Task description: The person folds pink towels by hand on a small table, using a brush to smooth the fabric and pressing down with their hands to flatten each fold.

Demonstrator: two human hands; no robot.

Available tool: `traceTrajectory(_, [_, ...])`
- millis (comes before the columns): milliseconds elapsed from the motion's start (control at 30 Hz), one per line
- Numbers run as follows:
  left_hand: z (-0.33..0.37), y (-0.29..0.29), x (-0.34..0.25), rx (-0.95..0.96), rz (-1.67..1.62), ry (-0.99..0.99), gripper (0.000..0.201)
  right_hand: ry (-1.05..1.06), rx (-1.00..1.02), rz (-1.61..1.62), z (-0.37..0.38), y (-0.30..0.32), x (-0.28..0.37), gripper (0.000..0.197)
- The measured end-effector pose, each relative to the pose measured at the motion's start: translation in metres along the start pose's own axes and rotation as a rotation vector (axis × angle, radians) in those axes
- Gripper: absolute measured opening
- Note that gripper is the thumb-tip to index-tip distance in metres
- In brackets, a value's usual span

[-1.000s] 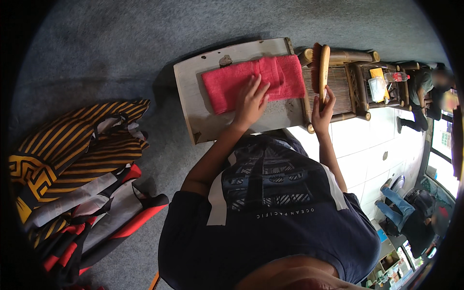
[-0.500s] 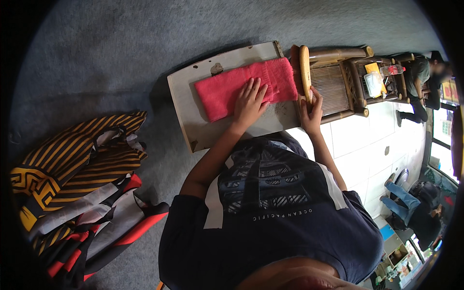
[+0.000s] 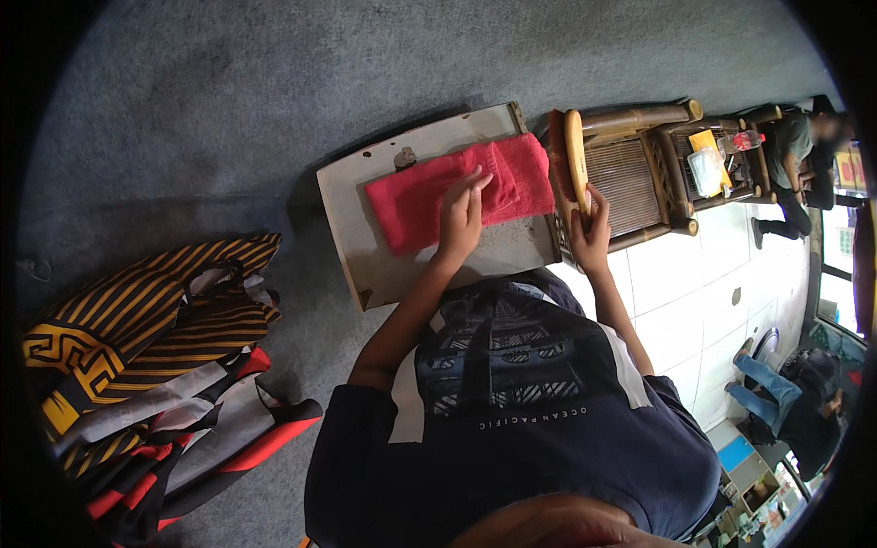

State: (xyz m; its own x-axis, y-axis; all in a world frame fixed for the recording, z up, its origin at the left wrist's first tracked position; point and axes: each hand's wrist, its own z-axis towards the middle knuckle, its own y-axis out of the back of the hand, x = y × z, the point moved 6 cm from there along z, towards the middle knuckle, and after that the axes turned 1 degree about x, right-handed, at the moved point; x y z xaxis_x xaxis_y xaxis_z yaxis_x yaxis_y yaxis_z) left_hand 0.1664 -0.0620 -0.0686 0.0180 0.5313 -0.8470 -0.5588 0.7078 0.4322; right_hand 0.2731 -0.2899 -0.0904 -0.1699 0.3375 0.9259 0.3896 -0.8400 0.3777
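A folded red-pink towel [image 3: 406,203] lies flat on a small, worn white table [image 3: 345,219]. My left hand [image 3: 461,224] rests over the towel's middle, turned partly on its edge. Its fingers are stretched out close together, with the thumb apart, and nothing shows in its grasp. At the table's right end, my right hand [image 3: 592,236] is closed around the lower end of a wooden-handled brush [image 3: 575,151]. The brush stands on its side, its reddish-brown bristles facing the towel. Part of the bristles is hidden behind the handle and towel.
Bamboo chairs [image 3: 626,178] stand to the right of the table; a farther one bears a plastic container [image 3: 705,172] and a bottle [image 3: 747,141]. Striped and red-black garments [image 3: 164,310] lie on the grey carpet [image 3: 228,119] at left. Other people [image 3: 790,151] sit at far right.
My left hand has turned from lying flat with spread fingers to its edge, fingers drawn together. My right hand keeps its grip on the brush. The whole view has shifted slightly.
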Motion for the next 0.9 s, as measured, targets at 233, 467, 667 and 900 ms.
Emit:
traceTrajectory(233, [-0.016,-0.021,-0.002,0.274,0.346,-0.158,0.058,0.036,0.005,0.000,0.008,0.004,0.002,0.048])
traceTrajectory(467, [-0.030,-0.016,0.014,0.360,0.365,-0.247,0.052,0.012,0.031,-0.008,0.012,0.003,-0.002,0.048])
traceTrajectory(667, [-0.023,-0.013,0.009,0.297,0.308,-0.195,0.041,0.038,0.053,-0.025,0.014,-0.001,-0.003,0.047])
traceTrajectory(900, [-0.011,-0.007,0.003,0.185,0.178,-0.076,0.032,-0.179,0.119,-0.006,0.011,0.000,-0.001,0.048])
